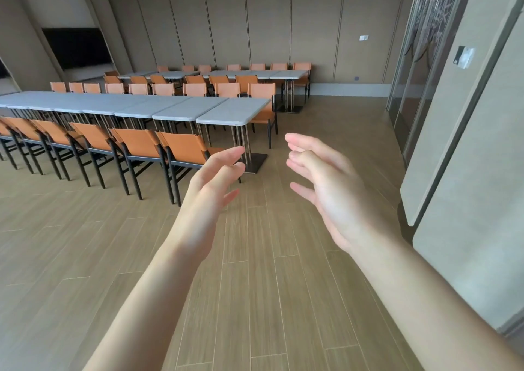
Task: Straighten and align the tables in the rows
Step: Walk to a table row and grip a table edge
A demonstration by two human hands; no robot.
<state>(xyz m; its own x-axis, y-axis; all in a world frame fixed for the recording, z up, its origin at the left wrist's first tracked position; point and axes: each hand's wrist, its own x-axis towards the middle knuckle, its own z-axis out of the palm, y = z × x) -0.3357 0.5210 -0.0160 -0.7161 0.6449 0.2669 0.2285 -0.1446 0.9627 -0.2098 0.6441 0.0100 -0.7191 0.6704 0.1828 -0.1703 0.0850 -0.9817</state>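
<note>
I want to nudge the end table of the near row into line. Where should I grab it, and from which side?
Probably take the end table by its free short edge, one hand at each rounded corner, coming from the open floor on the right. Chairs block the long sides, and both hands are empty.

two rows of grey-topped tables (232,114), near row end-to-end, slightly staggered

Near row of grey-topped rectangular tables (136,107): runs off the left edge, its full length unseen.
Orange leather chairs with black frames (133,149): leftmost ones cut by the left edge.
Far row of grey-topped tables (215,74): legs mostly hidden behind chair backs.
Left hand (212,183): fingers motion-blurred.
Right hand (326,183): blurred; forearm cut by the bottom-right corner.
</note>
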